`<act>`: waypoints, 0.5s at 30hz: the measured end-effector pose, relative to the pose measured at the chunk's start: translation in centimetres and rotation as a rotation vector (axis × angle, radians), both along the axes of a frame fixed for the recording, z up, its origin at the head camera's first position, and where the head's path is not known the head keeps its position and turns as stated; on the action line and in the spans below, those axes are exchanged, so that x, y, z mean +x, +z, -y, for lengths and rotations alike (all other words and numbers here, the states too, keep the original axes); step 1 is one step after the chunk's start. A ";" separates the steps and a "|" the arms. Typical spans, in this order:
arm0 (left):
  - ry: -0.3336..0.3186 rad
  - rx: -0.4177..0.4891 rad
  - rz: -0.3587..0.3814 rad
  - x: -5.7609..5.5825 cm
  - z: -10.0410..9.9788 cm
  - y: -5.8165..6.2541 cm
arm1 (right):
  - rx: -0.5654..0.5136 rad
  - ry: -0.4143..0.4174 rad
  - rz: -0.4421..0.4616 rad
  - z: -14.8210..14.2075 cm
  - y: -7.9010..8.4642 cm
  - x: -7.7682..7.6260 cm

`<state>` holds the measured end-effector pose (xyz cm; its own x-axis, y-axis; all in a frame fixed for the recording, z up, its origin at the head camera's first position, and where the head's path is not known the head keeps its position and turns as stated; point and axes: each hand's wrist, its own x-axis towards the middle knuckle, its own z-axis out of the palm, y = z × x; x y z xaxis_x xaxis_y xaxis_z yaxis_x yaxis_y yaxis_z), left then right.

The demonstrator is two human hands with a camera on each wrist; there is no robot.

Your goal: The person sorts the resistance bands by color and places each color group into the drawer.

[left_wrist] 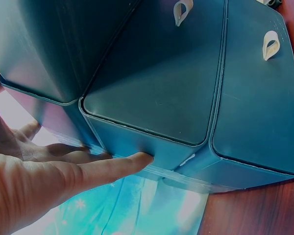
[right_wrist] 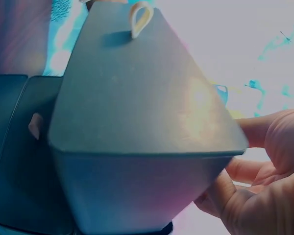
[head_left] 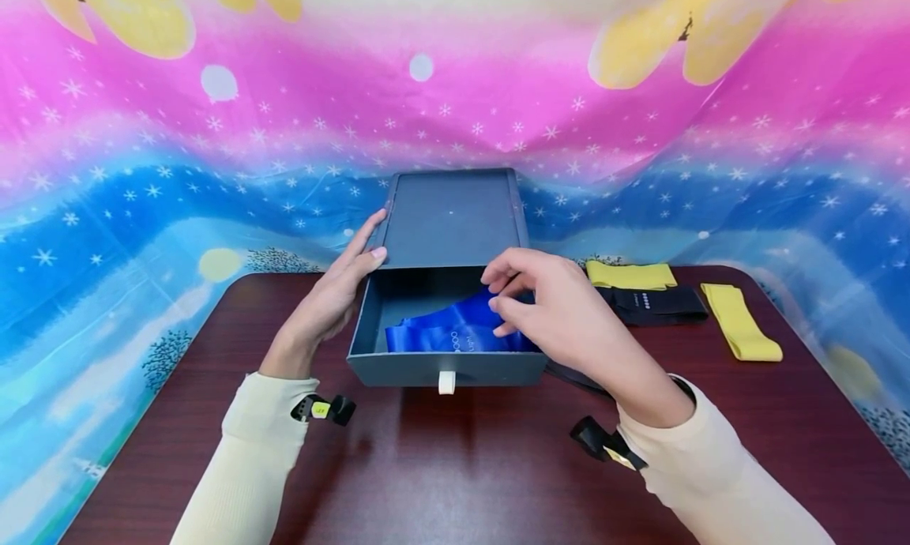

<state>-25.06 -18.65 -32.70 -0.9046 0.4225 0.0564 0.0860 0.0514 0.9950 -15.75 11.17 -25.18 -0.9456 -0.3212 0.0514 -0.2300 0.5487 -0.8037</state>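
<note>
A dark grey box of stacked drawers [head_left: 449, 213] stands on the table, its top drawer [head_left: 412, 370] pulled out. Inside lies a blue elastic band [head_left: 444, 324] marked "Light", partly covered by my right hand. My left hand [head_left: 330, 292] rests against the box's left side with fingers extended; in the left wrist view the straight thumb [left_wrist: 117, 169] touches the side wall. My right hand [head_left: 562, 304] reaches over the drawer's right side, fingers bent, fingertips at the blue band. Whether they pinch it is unclear; in the right wrist view the drawer hides the fingertips.
Right of the box lie a black band [head_left: 661, 304] with white print, a yellow band [head_left: 631, 275] behind it, and another yellow band [head_left: 742, 324] farther right. Lower closed drawers [left_wrist: 259, 98] have white loop pulls. A patterned cloth [head_left: 284, 118] hangs behind the table.
</note>
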 end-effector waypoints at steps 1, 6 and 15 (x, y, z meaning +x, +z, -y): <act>0.001 -0.003 0.000 0.0 0.0 0.0 | -0.007 -0.004 0.001 -0.1 0.1 0.2; 0.005 -0.015 -0.008 -0.1 -0.1 0.0 | -0.057 -0.002 -0.019 -0.7 0.3 1.3; 0.000 -0.019 -0.016 0.2 0.0 0.1 | -0.134 0.017 -0.054 -1.5 0.2 3.2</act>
